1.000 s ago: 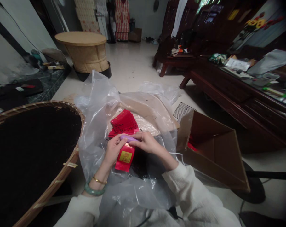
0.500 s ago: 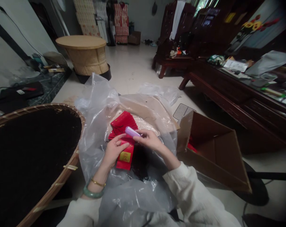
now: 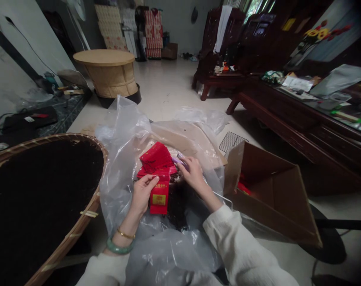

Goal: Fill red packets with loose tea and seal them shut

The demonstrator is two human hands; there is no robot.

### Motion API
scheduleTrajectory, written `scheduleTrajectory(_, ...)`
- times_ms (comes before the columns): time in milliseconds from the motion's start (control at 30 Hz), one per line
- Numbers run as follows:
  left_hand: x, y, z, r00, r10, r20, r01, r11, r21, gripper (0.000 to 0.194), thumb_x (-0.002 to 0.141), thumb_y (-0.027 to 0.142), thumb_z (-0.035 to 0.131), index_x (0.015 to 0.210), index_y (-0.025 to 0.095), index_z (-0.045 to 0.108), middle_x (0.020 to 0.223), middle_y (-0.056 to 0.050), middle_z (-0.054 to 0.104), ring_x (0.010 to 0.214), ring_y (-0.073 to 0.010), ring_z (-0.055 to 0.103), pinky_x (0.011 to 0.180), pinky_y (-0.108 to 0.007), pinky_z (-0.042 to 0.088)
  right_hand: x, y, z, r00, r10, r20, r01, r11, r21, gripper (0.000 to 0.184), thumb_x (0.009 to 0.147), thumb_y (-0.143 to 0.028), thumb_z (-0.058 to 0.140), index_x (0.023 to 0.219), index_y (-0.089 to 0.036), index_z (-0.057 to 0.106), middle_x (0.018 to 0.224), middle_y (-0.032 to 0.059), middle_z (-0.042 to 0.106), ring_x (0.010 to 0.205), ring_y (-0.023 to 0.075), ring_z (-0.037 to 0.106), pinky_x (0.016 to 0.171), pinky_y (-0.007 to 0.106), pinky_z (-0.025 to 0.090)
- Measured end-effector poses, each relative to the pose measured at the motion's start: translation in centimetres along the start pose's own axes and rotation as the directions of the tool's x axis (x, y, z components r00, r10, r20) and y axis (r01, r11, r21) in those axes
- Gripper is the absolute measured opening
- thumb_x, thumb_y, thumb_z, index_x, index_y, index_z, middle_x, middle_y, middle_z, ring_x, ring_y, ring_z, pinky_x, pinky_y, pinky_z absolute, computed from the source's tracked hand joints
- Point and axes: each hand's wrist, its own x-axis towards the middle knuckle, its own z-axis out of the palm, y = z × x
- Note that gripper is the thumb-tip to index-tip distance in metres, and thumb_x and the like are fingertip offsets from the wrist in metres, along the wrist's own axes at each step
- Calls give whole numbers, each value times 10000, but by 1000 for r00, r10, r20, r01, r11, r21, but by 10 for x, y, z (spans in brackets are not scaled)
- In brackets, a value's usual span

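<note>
My left hand (image 3: 144,193) pinches the top edge of a red pouch (image 3: 159,194) with a yellow label, which hangs upright. Closed round a small purple handheld tool (image 3: 180,162), my right hand (image 3: 192,172) is just right of a fanned stack of red pouches (image 3: 157,157); its fingers partly cover the tool. Dark loose leaves (image 3: 178,206), like tea, lie below in a clear plastic bag (image 3: 121,159) that lines a cardboard box. A thin white cord or rod (image 3: 225,198) shows beside my right wrist.
A wide woven tray (image 3: 88,212) full of dark leaves stands at the left. To the right is an open cardboard box (image 3: 276,190) with something red inside. A wire rack (image 3: 232,141) lies on the floor, near a dark wooden table (image 3: 288,119). A round-topped stool (image 3: 104,57) stands behind.
My right hand has moved the purple tool from above the held pouch to the right and slightly down. My left hand now pinches the pouch's top edge, and more of its front shows.
</note>
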Motion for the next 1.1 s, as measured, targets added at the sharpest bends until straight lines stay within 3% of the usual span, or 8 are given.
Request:
scheduleTrajectory(100, 0, -1, 1, 1000, -4, -2, 4, 1000, -4, 422, 455, 431, 885, 658, 132, 668, 608, 7, 659, 545, -106, 576, 549, -201, 469, -12, -27, 10, 985, -162, 66, 134, 942, 308, 229, 864, -401, 669, 909, -186, 735, 853, 64, 688, 816, 191, 610, 766, 305, 473)
scheduleTrajectory(233, 0, -1, -2, 1000, 8, -19, -8, 1000, 12, 437, 450, 452, 880, 684, 133, 696, 631, 0, 673, 557, -113, 586, 550, -206, 478, -19, -44, 21, 985, -122, 120, 46, 866, 498, 241, 813, -356, 721, 661, -170, 698, 677, 28, 660, 645, 145, 576, 654, 261, 446)
scheduleTrajectory(467, 0, 1, -8, 1000, -11, 2, 10, 995, 98, 519, 474, 529, 852, 774, 121, 740, 709, -63, 720, 622, -180, 645, 596, -267, 525, -21, -39, 15, 946, -81, 315, -155, 739, 656, 241, 821, -379, 652, 765, -155, 720, 745, 32, 693, 664, 144, 588, 659, 262, 450)
scheduleTrajectory(700, 3, 4, -12, 997, 65, -30, -60, 989, 135, 697, 591, 446, 824, 1191, 134, 658, 934, -86, 733, 774, -165, 670, 666, -235, 537, -23, -44, 23, 963, 107, 248, -260, 618, 742, 167, 692, -294, 768, 688, -163, 664, 617, -15, 622, 550, 108, 523, 520, 221, 421)
scheduleTrajectory(767, 10, 4, -21, 986, 122, -113, -113, 990, 84, 709, 632, 453, 785, 1243, 147, 598, 967, -85, 718, 776, -151, 670, 672, -235, 547, -22, -36, 11, 955, 234, 182, -267, 409, 873, 181, 698, -284, 787, 730, -167, 652, 612, -36, 612, 497, 93, 511, 450, 200, 410)
scheduleTrajectory(867, 28, 4, -39, 960, 223, -169, -195, 966, 167, 589, 662, 433, 733, 1159, 146, 599, 1032, -106, 690, 826, -166, 671, 719, -273, 566, -24, -9, -25, 882, 470, 24, 53, -151, 987, 208, 681, -172, 821, 805, -167, 654, 689, -32, 663, 540, 88, 585, 482, 184, 492)
scheduleTrajectory(1033, 53, 1, -54, 898, 435, 61, -350, 625, 698, 348, 741, 346, 590, 1016, 147, 668, 1056, -143, 649, 923, -254, 645, 850, -434, 542, -41, 43, -81, 849, 518, -101, 460, -632, 624, 216, 949, -126, 499, 823, -240, 633, 654, -64, 657, 535, 67, 612, 462, 158, 498)
scheduleTrajectory(1100, 55, 1, -53, 874, 462, 148, -396, 502, 769, 271, 705, 271, 614, 944, 181, 703, 1059, -129, 648, 1023, -291, 603, 971, -489, 468, -44, 52, -76, 860, 506, -73, 441, -662, 605, 196, 961, -180, 502, 833, -243, 637, 644, -57, 654, 502, 72, 594, 427, 166, 464)
